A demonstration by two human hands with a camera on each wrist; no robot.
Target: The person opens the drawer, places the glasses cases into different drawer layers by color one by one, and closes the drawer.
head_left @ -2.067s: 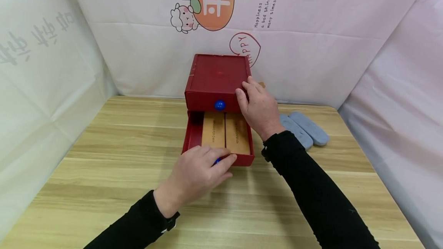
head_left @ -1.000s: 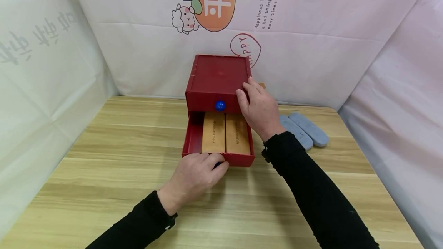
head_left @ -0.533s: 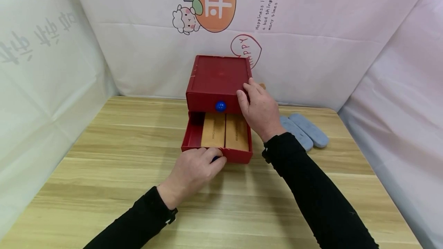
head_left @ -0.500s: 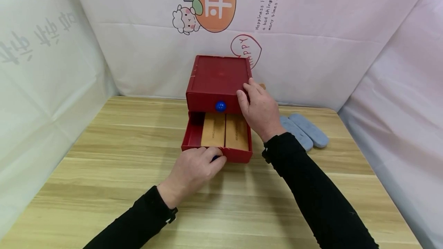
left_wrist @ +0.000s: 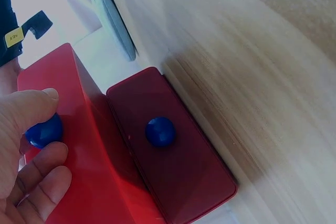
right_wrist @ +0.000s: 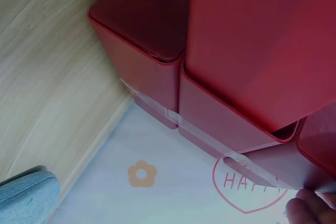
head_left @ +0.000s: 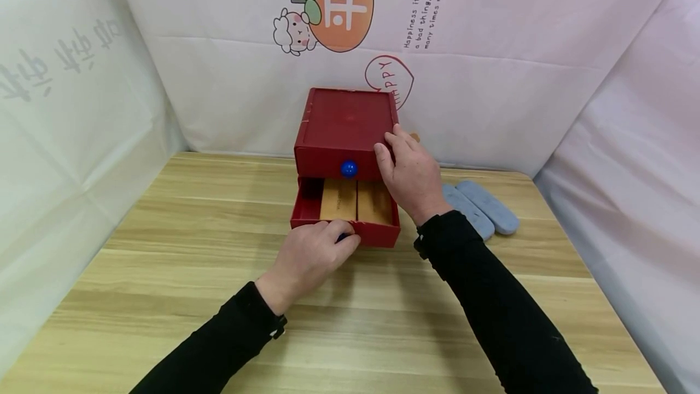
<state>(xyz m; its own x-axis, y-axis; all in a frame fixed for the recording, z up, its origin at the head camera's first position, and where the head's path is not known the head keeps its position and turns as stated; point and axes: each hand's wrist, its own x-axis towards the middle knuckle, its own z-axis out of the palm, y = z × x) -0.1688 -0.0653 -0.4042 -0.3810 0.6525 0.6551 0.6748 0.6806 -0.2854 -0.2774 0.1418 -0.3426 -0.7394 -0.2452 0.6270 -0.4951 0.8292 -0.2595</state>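
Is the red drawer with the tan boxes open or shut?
Open: the drawer juts out beyond the top drawer above it, and two tan boxes show inside.

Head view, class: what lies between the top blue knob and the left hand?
In the head view, the open drawer and its left tan pack lie between that knob and the left hand.

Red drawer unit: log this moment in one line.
left hand: pinches blue knob | right hand: on red drawer unit | middle drawer: partly open, two tan boxes inside
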